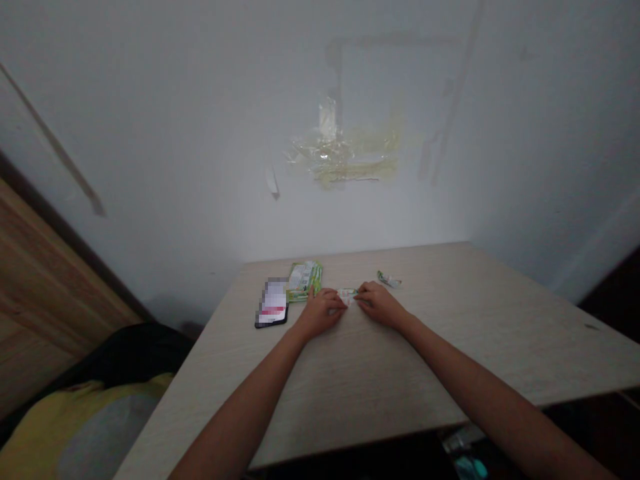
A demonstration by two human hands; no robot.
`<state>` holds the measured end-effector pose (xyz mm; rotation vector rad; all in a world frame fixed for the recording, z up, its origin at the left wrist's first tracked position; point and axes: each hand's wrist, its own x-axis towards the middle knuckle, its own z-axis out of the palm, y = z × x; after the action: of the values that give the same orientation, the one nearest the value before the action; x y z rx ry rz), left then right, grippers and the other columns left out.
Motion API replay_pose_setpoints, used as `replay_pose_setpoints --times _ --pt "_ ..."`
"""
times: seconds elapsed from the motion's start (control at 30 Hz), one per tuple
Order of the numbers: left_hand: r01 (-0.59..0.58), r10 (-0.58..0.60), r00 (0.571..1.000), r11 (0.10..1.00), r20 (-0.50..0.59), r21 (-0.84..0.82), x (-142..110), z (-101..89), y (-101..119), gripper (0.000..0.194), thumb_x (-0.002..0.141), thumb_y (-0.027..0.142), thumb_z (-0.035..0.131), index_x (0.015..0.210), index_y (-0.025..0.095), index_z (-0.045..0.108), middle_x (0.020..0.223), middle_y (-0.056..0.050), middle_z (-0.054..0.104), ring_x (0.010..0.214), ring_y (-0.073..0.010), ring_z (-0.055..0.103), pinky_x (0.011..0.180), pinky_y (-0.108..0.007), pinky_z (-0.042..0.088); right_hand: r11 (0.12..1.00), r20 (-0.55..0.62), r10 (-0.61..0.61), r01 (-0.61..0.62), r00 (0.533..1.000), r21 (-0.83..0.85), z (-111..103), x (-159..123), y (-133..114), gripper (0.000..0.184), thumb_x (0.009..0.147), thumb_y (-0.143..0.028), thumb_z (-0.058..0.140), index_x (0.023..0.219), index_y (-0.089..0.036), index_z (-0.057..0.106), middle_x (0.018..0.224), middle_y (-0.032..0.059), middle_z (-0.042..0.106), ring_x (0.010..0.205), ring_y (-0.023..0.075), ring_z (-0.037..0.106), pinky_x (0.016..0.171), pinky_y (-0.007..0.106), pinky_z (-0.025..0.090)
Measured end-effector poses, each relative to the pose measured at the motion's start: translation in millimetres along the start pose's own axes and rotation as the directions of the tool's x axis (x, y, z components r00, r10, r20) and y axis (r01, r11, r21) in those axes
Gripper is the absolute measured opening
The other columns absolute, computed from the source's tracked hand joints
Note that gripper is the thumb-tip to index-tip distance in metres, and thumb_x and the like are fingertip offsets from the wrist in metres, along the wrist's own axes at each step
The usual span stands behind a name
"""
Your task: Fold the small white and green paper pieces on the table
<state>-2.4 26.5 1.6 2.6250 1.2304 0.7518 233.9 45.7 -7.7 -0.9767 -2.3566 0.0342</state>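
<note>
Between my two hands, low over the table, is a small white and green wrapper (347,294). My left hand (323,311) pinches its left end, and my right hand (380,304) pinches the right end. What the wrapper contains, if anything, I cannot make out. Just behind my left hand lies a larger green and white packet (304,280). A phone (273,303) with a lit screen rests left of that packet. Beyond my right hand lies a small crumpled green and clear wrapper (389,279).
The pale wooden table (360,380) stands against a grey wall (200,133) with peeling clear tape (345,153) on it. Yellow and dark cloth (90,427) is heaped beside the table's left edge. A wooden panel (45,267) stands at far left.
</note>
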Motion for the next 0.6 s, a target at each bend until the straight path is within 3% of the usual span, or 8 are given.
replay_pose_setpoints --times 0.2,0.37,0.6 --pt "0.015 -0.012 0.999 0.998 0.042 -0.067 0.0 -0.1 -2.7 0.02 0.088 0.029 0.058 0.1 0.032 0.074 0.11 -0.001 0.075 0.126 -0.0234 0.053 0.118 -0.059 0.011 0.999 0.019 -0.006 0.006 1.0 0.039 1.5 -1.6 4.7 0.025 0.088 -0.017 0.058 0.109 -0.02 0.072 0.106 0.0105 0.066 0.1 0.0219 0.058 0.091 0.038 0.047" --pt "0.034 -0.033 0.999 0.998 0.027 -0.057 0.6 0.6 -4.0 0.019 0.087 0.029 0.06 0.099 0.033 0.074 0.11 0.0 0.075 0.125 -0.0228 0.055 0.119 -0.058 0.013 0.996 -0.004 -0.029 0.029 1.0 0.079 5.3 -1.3 5.9 0.022 0.09 -0.021 0.058 0.106 -0.02 0.073 0.11 0.012 0.067 0.104 0.0231 0.059 0.092 0.039 0.048" --pt "0.059 -0.057 0.998 0.997 0.037 -0.055 1.2 -2.0 -3.2 0.022 0.089 0.031 0.056 0.105 0.031 0.073 0.117 -0.002 0.072 0.116 -0.0198 0.062 0.119 -0.053 0.016 0.99 0.048 -0.029 0.022 0.998 0.136 0.6 3.2 -6.0 0.024 0.091 -0.018 0.053 0.107 -0.018 0.071 0.111 0.0117 0.071 0.105 0.022 0.063 0.098 0.04 0.048"
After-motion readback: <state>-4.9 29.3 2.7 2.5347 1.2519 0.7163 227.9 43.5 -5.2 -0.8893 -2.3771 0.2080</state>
